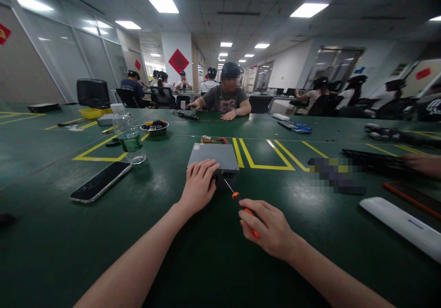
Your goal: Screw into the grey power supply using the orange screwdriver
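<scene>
A grey metal computer power supply [215, 155] lies on the green table in front of me, with a bundle of coloured cables [214, 139] at its far side. My left hand [199, 184] grips its near left corner, fingers over the top and thumb against the front face. In my right hand [265, 225] is a screwdriver [237, 196] with an orange and black handle. The thin shaft slants up and left, its tip at the front face near the power socket [229, 174]. Whether the tip sits in a screw is too small to tell.
Left of me are a phone [101, 181], a plastic bottle [129, 135] and a bowl of small items [155, 128]. A white case [403, 225] and another person's hand [425, 164] are at the right. Across the table sits a person [225, 99].
</scene>
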A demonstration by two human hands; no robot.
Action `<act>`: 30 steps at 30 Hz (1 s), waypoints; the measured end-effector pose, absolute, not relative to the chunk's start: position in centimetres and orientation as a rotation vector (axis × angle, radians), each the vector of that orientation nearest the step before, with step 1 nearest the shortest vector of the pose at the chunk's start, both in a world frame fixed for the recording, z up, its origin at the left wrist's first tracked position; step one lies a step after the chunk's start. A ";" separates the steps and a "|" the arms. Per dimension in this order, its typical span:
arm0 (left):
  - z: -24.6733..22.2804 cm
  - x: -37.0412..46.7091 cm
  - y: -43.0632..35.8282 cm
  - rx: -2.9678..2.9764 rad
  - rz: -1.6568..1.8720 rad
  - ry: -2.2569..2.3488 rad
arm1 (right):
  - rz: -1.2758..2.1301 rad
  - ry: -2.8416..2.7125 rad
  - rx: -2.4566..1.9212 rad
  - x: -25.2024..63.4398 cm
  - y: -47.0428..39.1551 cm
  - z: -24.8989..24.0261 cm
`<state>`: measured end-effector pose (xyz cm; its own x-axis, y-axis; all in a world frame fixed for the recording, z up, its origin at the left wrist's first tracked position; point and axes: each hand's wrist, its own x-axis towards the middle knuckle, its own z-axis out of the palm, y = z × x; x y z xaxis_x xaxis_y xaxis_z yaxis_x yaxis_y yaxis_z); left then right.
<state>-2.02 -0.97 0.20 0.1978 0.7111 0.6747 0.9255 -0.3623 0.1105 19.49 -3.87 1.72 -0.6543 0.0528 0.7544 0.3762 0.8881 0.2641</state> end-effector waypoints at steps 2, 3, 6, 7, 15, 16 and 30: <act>0.2 -2.0 -1.0 -2.162 -0.944 -1.544 | -0.516 -2.244 -0.303 19.4 -3.9 1.8; 0.3 -2.0 -1.0 -2.166 -0.946 -1.545 | -0.516 -2.242 -0.299 19.4 -3.8 1.8; 0.3 -2.1 -1.0 -2.178 -0.944 -1.551 | -0.501 -2.241 -0.292 19.5 -3.7 1.9; 0.3 -2.1 -1.0 -2.178 -0.943 -1.552 | -0.494 -2.239 -0.290 19.6 -3.6 1.9; 0.4 -2.1 -1.1 -2.167 -0.939 -1.543 | -0.482 -2.256 -0.239 20.2 -3.0 1.8; 0.4 -2.1 -1.1 -2.170 -0.938 -1.543 | -0.483 -2.258 -0.233 20.2 -3.0 1.8; 0.5 -2.1 -1.2 -2.178 -0.946 -1.540 | -0.462 -2.261 -0.225 20.4 -2.7 1.4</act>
<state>-2.10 -1.18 0.48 0.2042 0.7149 0.6687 0.9197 -0.3741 0.1191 20.38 -2.66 1.39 -0.6641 0.0125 0.7476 0.3048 0.9176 0.2553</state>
